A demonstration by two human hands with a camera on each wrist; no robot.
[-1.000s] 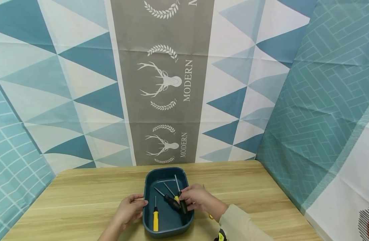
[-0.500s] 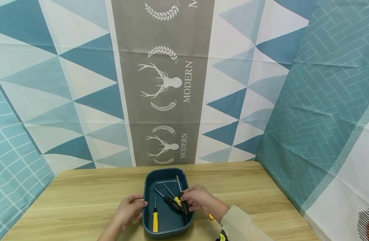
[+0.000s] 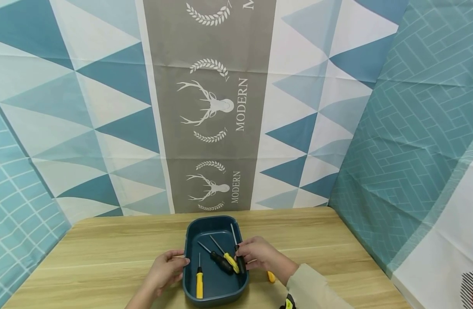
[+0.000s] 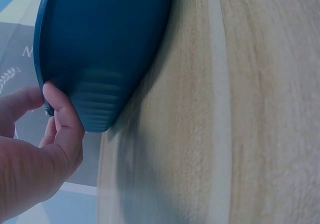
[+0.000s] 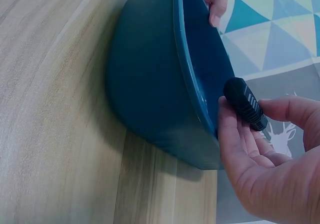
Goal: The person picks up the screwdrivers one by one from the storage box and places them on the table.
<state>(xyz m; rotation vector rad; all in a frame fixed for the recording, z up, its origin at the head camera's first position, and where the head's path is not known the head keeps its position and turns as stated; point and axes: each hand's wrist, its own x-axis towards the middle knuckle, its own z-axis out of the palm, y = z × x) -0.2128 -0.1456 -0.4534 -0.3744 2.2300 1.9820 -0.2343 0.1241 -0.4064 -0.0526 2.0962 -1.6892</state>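
A dark blue rectangular tray (image 3: 217, 296) stands on the table, and my left hand (image 3: 165, 270) pinches its left rim between thumb and fingers. In the left wrist view the thumb and fingertips of that hand (image 4: 45, 144) sit right on the rim. My right hand (image 3: 259, 255) holds a black-handled screwdriver (image 3: 240, 262) over the tray's right side, its shaft pointing away. The right wrist view shows its black handle (image 5: 245, 103) between thumb and fingers, above the rim. Inside the tray lie another black-handled screwdriver (image 3: 221, 262), a yellow one (image 3: 231, 262) and a yellow-and-black one (image 3: 199, 283).
On the wooden table (image 3: 116, 262), a yellow handle end (image 3: 271, 277) shows beside the right forearm. A black-and-yellow object (image 3: 288, 302) is partly hidden by the right sleeve (image 3: 313, 287). Patterned cloth (image 3: 205, 128) hangs behind the table.
My right hand has shifted slightly right with the black-handled screwdriver, uncovering more of the yellow screwdriver's handle. My left hand stays on the tray's rim.
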